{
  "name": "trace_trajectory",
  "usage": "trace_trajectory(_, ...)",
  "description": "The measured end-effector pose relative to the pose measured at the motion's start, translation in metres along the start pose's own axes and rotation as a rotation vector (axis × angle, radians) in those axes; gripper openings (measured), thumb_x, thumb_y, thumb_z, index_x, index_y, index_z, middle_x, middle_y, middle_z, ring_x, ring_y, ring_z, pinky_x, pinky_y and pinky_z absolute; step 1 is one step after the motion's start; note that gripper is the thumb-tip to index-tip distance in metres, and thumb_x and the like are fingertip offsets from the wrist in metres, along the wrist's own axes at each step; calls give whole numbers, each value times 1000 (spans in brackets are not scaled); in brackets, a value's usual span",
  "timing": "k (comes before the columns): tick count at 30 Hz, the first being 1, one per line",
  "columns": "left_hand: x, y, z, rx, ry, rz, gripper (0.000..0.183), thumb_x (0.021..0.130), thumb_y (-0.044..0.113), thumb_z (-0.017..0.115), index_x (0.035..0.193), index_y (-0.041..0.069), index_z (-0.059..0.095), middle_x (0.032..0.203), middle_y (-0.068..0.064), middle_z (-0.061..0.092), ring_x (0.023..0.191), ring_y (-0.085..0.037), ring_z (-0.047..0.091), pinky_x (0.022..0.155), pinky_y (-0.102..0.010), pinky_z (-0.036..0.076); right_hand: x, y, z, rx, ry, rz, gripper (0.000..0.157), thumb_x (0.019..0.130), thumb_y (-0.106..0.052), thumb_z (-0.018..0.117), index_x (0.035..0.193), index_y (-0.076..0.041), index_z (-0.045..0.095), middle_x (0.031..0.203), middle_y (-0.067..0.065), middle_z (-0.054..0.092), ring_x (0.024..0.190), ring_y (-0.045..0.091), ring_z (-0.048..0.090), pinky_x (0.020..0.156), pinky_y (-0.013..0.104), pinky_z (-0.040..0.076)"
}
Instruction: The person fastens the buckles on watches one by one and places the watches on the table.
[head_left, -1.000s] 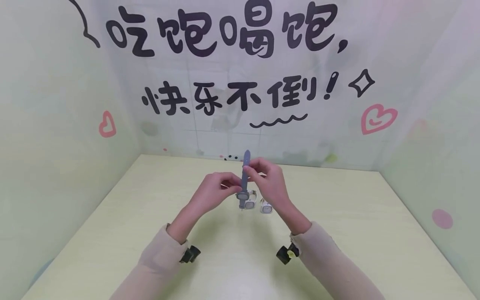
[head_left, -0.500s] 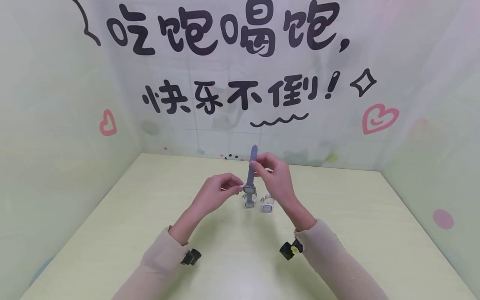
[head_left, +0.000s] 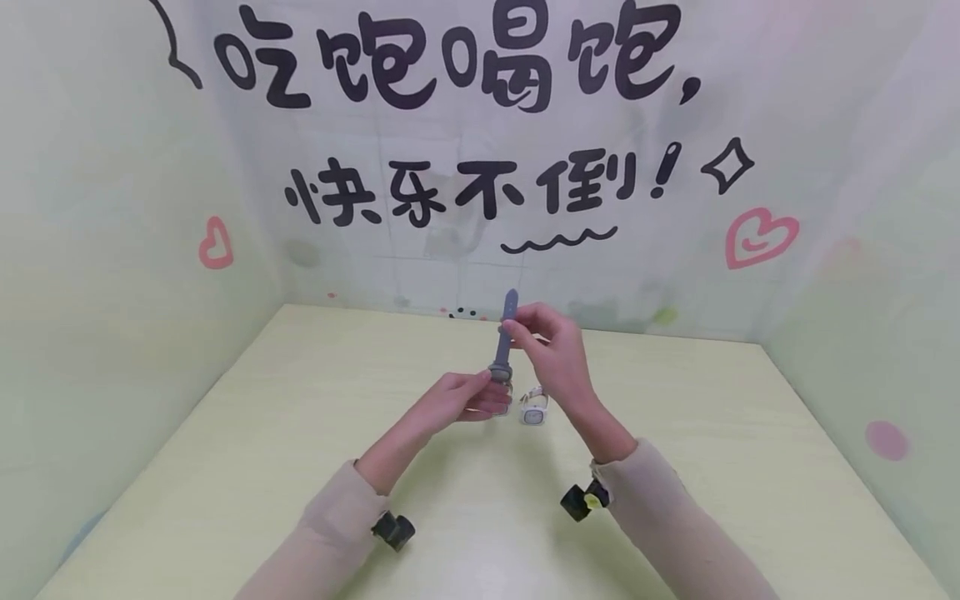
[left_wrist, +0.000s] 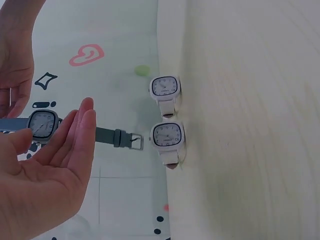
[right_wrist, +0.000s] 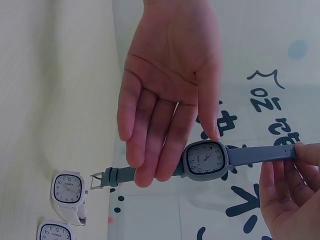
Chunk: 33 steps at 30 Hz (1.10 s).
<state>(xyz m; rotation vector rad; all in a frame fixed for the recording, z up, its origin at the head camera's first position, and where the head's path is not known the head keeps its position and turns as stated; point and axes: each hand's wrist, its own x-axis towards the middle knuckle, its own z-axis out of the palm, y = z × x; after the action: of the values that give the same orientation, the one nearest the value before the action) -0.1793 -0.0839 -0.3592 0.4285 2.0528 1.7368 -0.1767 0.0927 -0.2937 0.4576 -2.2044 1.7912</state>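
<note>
A wristwatch (head_left: 505, 343) with a blue-grey strap hangs upright and unfastened above the table. My right hand (head_left: 558, 350) pinches its strap between thumb and fingers, near the holed end. Its square dial (right_wrist: 205, 159) faces me, and the buckle (right_wrist: 97, 180) dangles at the low end. Around the case is my left hand (head_left: 450, 402): the thumb tip is right at the case edge, while the straight fingers (right_wrist: 162, 135) cross in front of the lower strap, hiding part of it.
Two white watches stand on the table (head_left: 465, 533), one (head_left: 533, 410) uncovered, the other (left_wrist: 167, 136) mostly behind my left hand in the head view. A printed backdrop (head_left: 420, 275) rises along the table's far edge.
My left fingers have left their pinch at the case's side, dropped lower and straightened across the lower strap. The right hand has carried the watch slightly right and up.
</note>
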Motion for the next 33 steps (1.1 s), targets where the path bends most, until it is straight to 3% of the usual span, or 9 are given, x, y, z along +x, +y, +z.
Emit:
trace_trajectory(4,2,-2,4,-205,-40,-60,59,110,39,31,139,-8,51,137,-26,59,126,-34,61,103,-36,52,-1,-3,-3,1,-16,-3,16,96,-10,66,105,4,68,100,23,71,82,8,65,82,36,62)
trace_trajectory(10,4,-2,7,-550,-65,-109,59,110,37,29,145,-10,40,146,-27,49,136,-34,52,113,-41,42,-3,-4,-4,27,-42,-6,16,96,-7,64,106,6,67,102,25,72,83,6,67,79,25,61)
trace_trajectory(15,5,-4,7,-812,31,-103,37,110,27,34,125,1,56,120,-11,72,115,-18,68,112,-35,44,-6,-2,-7,98,-81,7,18,97,-4,62,108,10,65,102,26,71,83,5,68,81,25,60)
trace_trajectory(18,7,-6,5,-925,112,-82,28,109,19,38,121,4,58,104,-3,76,104,-12,71,105,-28,50,-7,0,-9,134,-97,31,19,97,-4,61,110,10,64,103,22,71,84,6,69,83,26,60)
trace_trajectory(22,9,-8,2,-981,170,-61,39,108,13,40,144,0,44,105,-3,75,113,-13,68,103,-24,51,-9,5,-13,155,-102,73,21,98,-5,60,112,9,63,101,10,72,86,8,70,85,26,60)
trace_trajectory(25,8,-10,0,-1007,210,-56,45,107,12,41,149,-3,35,106,-4,75,119,-15,65,104,-24,50,-10,8,-16,169,-115,100,22,98,-6,60,113,10,63,97,-1,72,87,9,70,86,27,60)
trace_trajectory(29,7,-12,-4,-1030,262,-25,41,107,12,42,146,-1,42,106,-4,75,111,-13,69,103,-23,51,-10,10,-18,187,-123,120,22,98,-6,60,112,10,62,93,-11,71,86,7,69,85,25,59)
trace_trajectory(33,7,-13,-10,-1045,277,13,28,107,12,42,130,4,57,107,-3,74,106,-11,70,104,-24,50,-9,12,-20,211,-123,140,21,98,-5,61,111,11,61,93,-13,72,84,5,69,84,24,59)
